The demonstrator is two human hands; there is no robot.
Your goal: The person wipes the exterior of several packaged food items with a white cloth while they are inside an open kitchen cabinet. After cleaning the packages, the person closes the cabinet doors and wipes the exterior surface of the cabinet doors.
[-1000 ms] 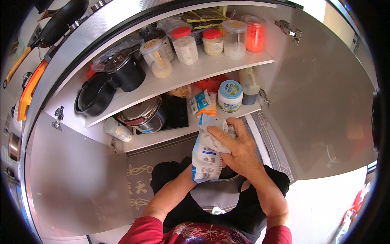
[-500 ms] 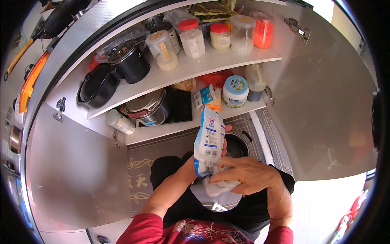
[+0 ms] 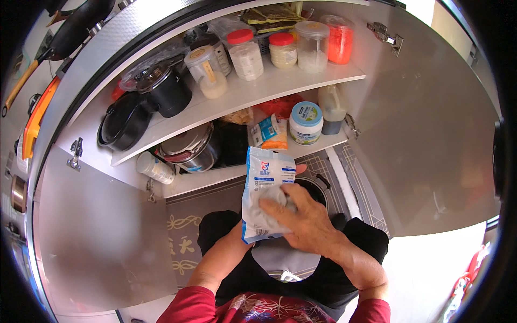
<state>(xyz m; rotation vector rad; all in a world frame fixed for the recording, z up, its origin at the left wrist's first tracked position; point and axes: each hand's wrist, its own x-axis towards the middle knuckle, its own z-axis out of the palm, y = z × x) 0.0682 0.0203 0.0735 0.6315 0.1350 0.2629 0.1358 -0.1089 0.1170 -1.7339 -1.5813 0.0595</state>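
Observation:
A white and blue plastic packet (image 3: 254,189) stands tilted in front of me above my lap. My left hand (image 3: 300,169) is closed around it from behind, mostly hidden, with only fingertips showing past its right edge. Against the packet's printed front, my right hand (image 3: 309,219) presses a crumpled whitish cloth (image 3: 267,200), its fingers bent over the cloth. Behind the packet, a dark round pot (image 3: 318,188) with a black handle is partly visible on the floor mat.
Open cabinet doors flank me, left (image 3: 102,231) and right (image 3: 431,134). The upper shelf (image 3: 237,91) holds jars and black pots. Below are a steel pressure cooker (image 3: 196,151), a tipped white canister (image 3: 155,168), small packets (image 3: 269,132), a blue-lidded tub (image 3: 306,124) and a jug (image 3: 332,110).
My right hand with the cloth has moved up from the packet's lower corner onto its front. The packet has shifted slightly left and turned its face more toward me.

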